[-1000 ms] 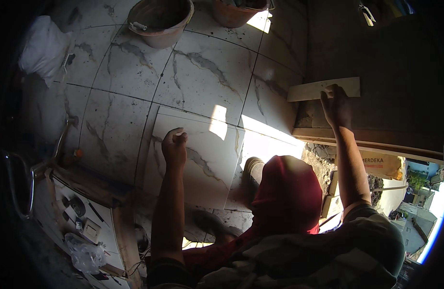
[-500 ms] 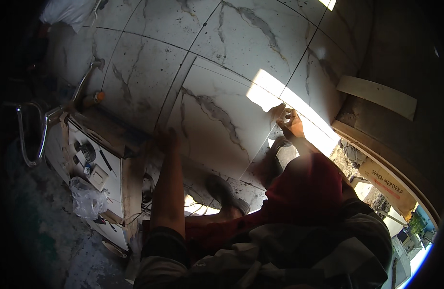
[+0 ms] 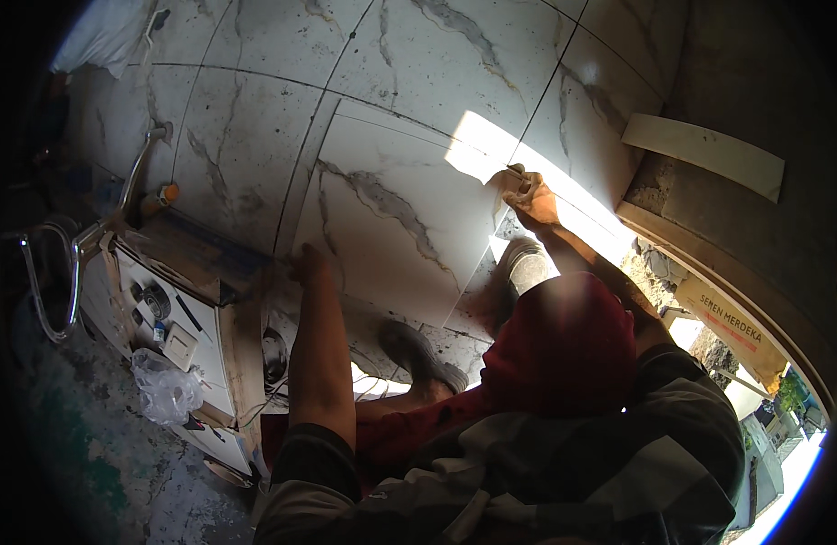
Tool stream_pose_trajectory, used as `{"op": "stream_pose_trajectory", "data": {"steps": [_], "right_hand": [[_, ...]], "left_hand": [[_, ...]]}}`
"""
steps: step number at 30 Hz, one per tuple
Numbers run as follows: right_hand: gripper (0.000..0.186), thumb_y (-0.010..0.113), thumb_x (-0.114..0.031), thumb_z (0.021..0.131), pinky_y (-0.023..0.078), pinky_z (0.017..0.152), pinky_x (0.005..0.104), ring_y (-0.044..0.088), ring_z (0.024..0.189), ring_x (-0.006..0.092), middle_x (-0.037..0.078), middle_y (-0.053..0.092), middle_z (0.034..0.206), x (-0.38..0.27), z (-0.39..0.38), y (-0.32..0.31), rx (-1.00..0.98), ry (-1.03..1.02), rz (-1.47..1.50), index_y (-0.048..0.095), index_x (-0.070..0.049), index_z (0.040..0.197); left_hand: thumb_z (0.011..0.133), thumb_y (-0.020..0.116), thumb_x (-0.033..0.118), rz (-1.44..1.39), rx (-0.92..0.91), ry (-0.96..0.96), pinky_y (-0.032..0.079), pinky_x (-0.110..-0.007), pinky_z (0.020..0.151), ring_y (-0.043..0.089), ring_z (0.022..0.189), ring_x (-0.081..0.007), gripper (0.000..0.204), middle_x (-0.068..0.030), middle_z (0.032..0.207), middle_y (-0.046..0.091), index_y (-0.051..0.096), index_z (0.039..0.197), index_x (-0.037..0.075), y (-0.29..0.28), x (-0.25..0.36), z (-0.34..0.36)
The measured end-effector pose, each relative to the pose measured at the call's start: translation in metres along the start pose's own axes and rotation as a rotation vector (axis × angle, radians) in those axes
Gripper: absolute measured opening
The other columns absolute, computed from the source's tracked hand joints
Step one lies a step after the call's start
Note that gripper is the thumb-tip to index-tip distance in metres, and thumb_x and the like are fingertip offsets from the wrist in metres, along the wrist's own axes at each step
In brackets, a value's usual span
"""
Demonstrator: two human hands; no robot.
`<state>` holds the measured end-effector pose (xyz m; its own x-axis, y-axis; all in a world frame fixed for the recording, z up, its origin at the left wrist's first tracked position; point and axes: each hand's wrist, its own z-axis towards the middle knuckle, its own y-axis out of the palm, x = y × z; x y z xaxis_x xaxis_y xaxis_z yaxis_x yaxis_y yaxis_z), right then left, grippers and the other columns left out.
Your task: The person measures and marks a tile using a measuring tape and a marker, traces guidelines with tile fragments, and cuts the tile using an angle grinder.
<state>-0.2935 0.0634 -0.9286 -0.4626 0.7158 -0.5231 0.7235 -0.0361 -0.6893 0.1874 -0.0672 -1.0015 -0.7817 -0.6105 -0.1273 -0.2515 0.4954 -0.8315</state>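
A large white marble-patterned tile (image 3: 391, 213) with grey veins lies over the laid floor tiles, its edges slightly out of line with their joints. My left hand (image 3: 311, 265) is closed at the tile's near left edge; its fingertips are dark in shadow. At the tile's far right edge, beside the bright sunlit patch, my right hand (image 3: 530, 198) has its fingers bent and pinched on the rim. My feet in dark shoes, one shoe (image 3: 418, 356) near the tile's front edge, are beneath me.
To the left stands a white-topped box (image 3: 187, 336) with a tape roll, a switch plate and a plastic bag (image 3: 166, 386). Beside it is a bent chrome tube frame (image 3: 76, 282). A cut tile strip (image 3: 704, 154) lies at the right, above a wooden sill (image 3: 700, 272) and a cardboard piece (image 3: 732, 331).
My right hand has shifted farther along the tile's right edge. My left hand stays at the left edge. The whole view has swung slightly, so the floor appears farther left.
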Motion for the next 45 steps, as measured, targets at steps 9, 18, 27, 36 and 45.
{"op": "stream_pose_trajectory", "data": {"steps": [9,18,27,36,45], "right_hand": [[0.045,0.070,-0.035,0.081,0.051,0.083,0.0411,0.066,0.091,0.0354,0.021,0.067,0.096,0.023,0.022,-0.006,0.028,0.093,0.088,0.058,0.000,0.108],[0.045,0.065,-0.045,0.085,0.049,0.076,0.0393,0.064,0.079,0.0315,0.017,0.066,0.086,0.077,0.045,0.023,0.237,-0.021,0.406,0.054,-0.002,0.092],[0.031,0.055,-0.032,0.097,0.038,0.045,0.0246,0.046,0.047,0.0108,0.003,0.050,0.058,-0.048,-0.029,-0.052,0.027,0.062,0.800,0.049,-0.011,0.076],[0.019,0.064,-0.013,0.090,0.042,0.048,0.0242,0.050,0.053,0.0094,0.002,0.053,0.066,-0.073,-0.059,-0.063,-0.325,-0.096,1.256,0.048,-0.007,0.083],[0.030,0.079,-0.001,0.075,0.046,0.068,0.0269,0.055,0.077,0.0117,0.001,0.057,0.087,-0.071,-0.074,-0.091,-0.232,-0.464,1.041,0.050,-0.005,0.082]], "left_hand": [[0.089,0.043,0.057,0.108,-0.146,0.107,0.045,-0.050,0.097,0.051,0.116,-0.0429,0.074,-0.0304,0.130,0.043,0.044,0.135,-0.001,-0.013,0.018,-0.014],[0.085,0.044,0.058,-0.071,0.007,-0.037,0.042,-0.050,0.098,0.049,0.118,-0.0425,0.078,-0.0305,0.133,0.043,0.039,0.140,0.002,-0.016,0.045,-0.024],[0.087,0.043,0.066,0.052,0.192,0.023,0.033,-0.056,0.104,0.038,0.128,-0.0433,0.084,-0.0252,0.142,0.035,0.033,0.146,0.007,-0.018,-0.028,0.024],[0.098,0.049,0.028,0.384,0.599,1.044,0.049,-0.047,0.083,0.060,0.100,-0.0350,0.031,-0.0169,0.109,0.062,0.058,0.112,0.002,-0.069,0.050,0.034],[0.100,0.040,0.033,0.018,0.148,0.847,0.044,-0.047,0.094,0.056,0.111,-0.0372,0.047,-0.0233,0.121,0.056,0.049,0.129,-0.004,-0.095,0.139,-0.006]]}}
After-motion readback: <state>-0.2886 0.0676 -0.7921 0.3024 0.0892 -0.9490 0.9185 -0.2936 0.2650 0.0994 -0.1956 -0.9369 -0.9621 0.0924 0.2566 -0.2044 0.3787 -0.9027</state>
